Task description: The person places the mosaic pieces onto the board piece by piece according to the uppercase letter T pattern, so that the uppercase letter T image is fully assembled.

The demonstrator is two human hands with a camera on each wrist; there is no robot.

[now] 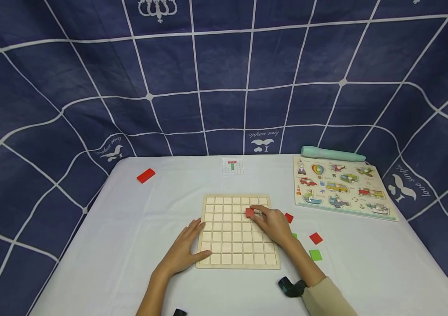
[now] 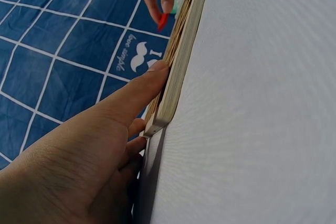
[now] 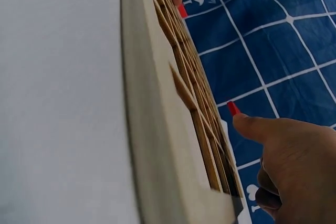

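A wooden grid board (image 1: 237, 267) lies on the white table. My right hand (image 1: 273, 224) pinches a red square tile (image 1: 249, 213) between thumb and fingers, over the board's upper right part. In the right wrist view, the red tile (image 3: 233, 108) sticks out at the thumb tip, above the board's ridged face. My left hand (image 1: 186, 248) rests against the board's left side with its fingers extended. The left wrist view shows that thumb (image 2: 139, 90) on the board's edge (image 2: 181, 72).
Loose red tiles (image 1: 316, 238) and green tiles (image 1: 315, 255) lie right of the board. A small pattern card (image 1: 232, 166) is behind it. A red block (image 1: 146, 175) lies back left. A picture puzzle (image 1: 340, 188) and a mint-green case (image 1: 332, 153) occupy the back right.
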